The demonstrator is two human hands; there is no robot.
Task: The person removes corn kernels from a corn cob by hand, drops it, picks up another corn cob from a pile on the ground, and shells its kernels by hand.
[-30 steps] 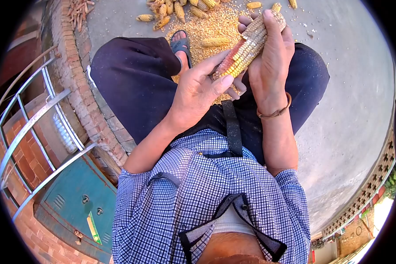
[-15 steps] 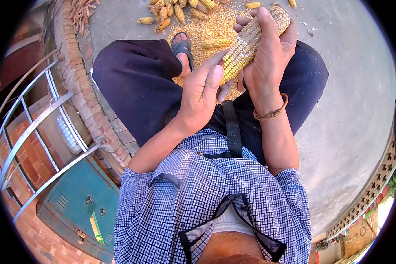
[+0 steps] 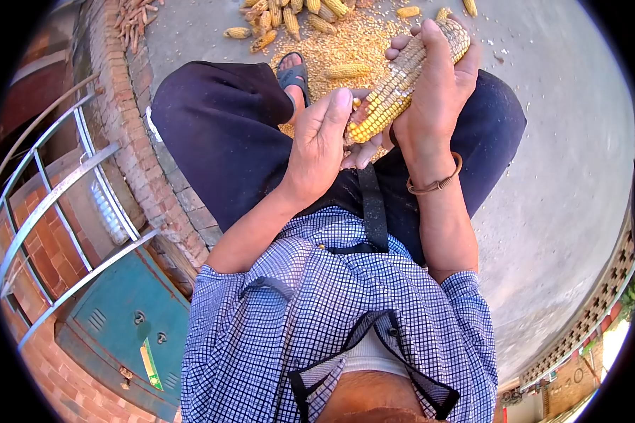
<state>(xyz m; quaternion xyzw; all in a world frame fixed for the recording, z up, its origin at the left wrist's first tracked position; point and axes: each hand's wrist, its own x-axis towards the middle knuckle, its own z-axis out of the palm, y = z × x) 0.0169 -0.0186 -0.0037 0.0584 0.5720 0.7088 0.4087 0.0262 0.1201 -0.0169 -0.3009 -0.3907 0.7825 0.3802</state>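
A dried corn cob point(image 3: 395, 88), yellow at its near end and pale toward the far end, is held slantwise above my lap. My right hand point(image 3: 437, 92) wraps round its far half, thumb along the top. At the near end, my left hand point(image 3: 324, 137) has its fingers under the cob and its thumb raised at the side. A few loose kernels show by the left fingers, where a small patch of the cob looks bare. Beneath the hands, loose corn kernels point(image 3: 324, 84) cover the ground, with another cob point(image 3: 348, 70) lying on them.
Several corn cobs point(image 3: 289, 21) are heaped at the top, and stripped cobs point(image 3: 132, 25) lie by the brick edging point(image 3: 137, 148). A metal railing point(image 3: 56, 169) and a teal metal cabinet point(image 3: 123, 324) stand at left. Grey concrete point(image 3: 564, 176) stretches to the right.
My left thumb has lifted off the cob's near end, and loose kernels now show beside it. The cob and my right hand have shifted slightly.
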